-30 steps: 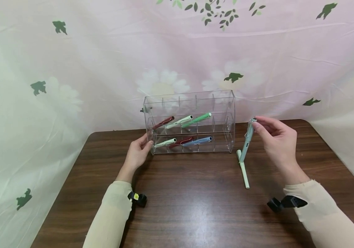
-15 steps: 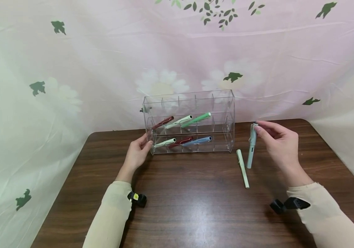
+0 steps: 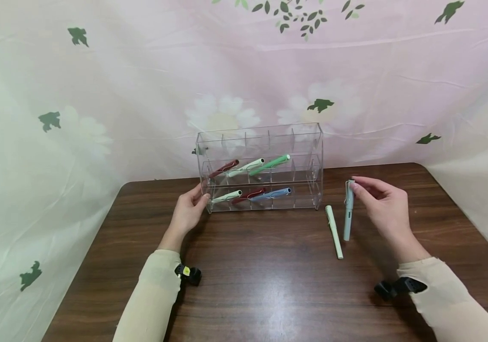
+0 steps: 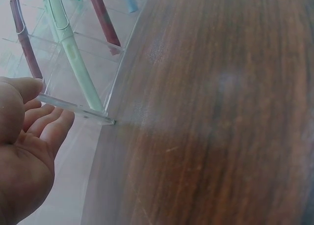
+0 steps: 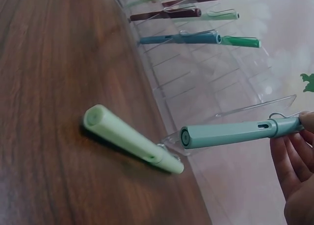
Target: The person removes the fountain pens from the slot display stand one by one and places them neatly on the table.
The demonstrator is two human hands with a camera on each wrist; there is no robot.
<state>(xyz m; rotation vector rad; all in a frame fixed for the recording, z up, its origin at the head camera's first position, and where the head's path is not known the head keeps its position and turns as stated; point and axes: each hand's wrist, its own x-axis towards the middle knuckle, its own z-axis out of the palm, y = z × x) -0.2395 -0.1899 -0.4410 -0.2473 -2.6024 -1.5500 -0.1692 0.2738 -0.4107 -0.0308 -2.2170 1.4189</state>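
In the right hand (image 3: 382,209), held a slim grey-teal plastic pen (image 3: 348,211), cap end uppermost, to the right of a pale green plastic pen (image 3: 334,232) lying on the dark brown wood-grain table (image 3: 261,294). Showed, on the grey-teal one, a smooth barrel, a small dark slot just below the cap, a round recessed disc at the lower end and a bent wire clip along the cap. Could not tell, from any view, about contact between lower end and table. Pinched the cap's top between thumb and fingertips, closed no wider than the pen's thickness, with the remaining fingers bent behind. With the left hand (image 3: 187,211), gripped the left end of a clear plastic tiered rack (image 3: 303,202), thumb and fingers on opposite sides of the side panel's edge. Saw, in the rack's middle tier, a dark red pen (image 3: 224,169), a whitish-green pen (image 3: 245,167) and a bright green pen (image 3: 271,165); in the lower tier, a mint-green pen (image 3: 226,196), a maroon pen (image 3: 249,195) and a blue pen (image 3: 272,194).
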